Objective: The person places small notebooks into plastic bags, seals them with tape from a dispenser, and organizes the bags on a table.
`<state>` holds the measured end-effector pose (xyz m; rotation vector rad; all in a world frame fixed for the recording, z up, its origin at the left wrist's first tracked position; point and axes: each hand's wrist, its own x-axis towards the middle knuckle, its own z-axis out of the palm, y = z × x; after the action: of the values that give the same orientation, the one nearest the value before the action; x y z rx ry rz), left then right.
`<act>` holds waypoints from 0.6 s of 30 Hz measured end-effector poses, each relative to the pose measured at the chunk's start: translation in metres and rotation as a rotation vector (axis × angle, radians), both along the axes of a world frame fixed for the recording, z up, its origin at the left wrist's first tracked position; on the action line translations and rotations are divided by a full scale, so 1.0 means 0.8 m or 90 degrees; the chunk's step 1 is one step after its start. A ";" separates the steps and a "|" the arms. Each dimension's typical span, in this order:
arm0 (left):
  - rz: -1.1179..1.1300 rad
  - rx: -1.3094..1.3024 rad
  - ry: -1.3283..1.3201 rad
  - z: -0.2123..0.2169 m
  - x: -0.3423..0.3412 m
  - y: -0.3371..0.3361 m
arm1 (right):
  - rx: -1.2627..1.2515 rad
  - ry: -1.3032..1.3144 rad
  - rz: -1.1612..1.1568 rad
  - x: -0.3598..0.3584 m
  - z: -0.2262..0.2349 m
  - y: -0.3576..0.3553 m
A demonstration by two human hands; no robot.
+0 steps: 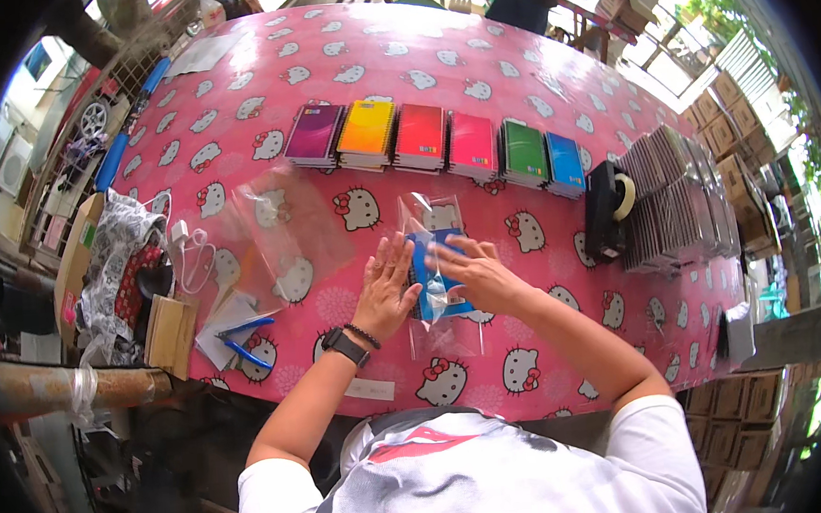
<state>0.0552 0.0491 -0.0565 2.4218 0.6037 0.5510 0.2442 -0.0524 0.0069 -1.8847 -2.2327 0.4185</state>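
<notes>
A blue notebook (426, 303) lies on the pink table in front of me, inside a clear plastic sleeve (446, 341) that reaches past its far and near ends. My left hand (384, 291) rests along the notebook's left edge, fingers stretched out. Over the sleeve's right side spreads my right hand (477, 273), its fingers apart and slightly blurred. Glare on the crinkled plastic hides part of the cover. Beyond stand short stacks of spiral notebooks: purple (316, 133), yellow (365, 130), red (419, 136), pink (471, 142), green (523, 150) and blue (564, 160).
Loose clear plastic sleeves (301, 230) lie to the left. Nearer sit blue-handled pliers (245, 349), a wooden block (171, 335) and a white cable (184, 240). At right, a black tape dispenser (602, 212) adjoins tall notebook piles (673, 217). A paper strip (370, 389) lies near the front edge.
</notes>
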 end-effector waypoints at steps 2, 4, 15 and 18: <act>-0.047 -0.030 -0.016 -0.013 0.000 0.007 | -0.034 0.001 -0.071 0.012 -0.011 -0.003; -0.077 -0.052 -0.040 -0.020 0.003 0.008 | -0.057 0.014 -0.124 0.018 -0.024 -0.007; -0.121 -0.036 0.038 -0.009 0.012 0.013 | -0.080 0.070 -0.220 -0.015 -0.038 0.015; -0.147 0.024 0.164 0.015 0.024 0.025 | -0.057 0.094 -0.229 -0.009 -0.039 0.016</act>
<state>0.0747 0.0689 -0.0445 2.5749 0.4106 0.1577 0.2367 -0.0398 -0.0244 -2.1644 -1.7618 0.5803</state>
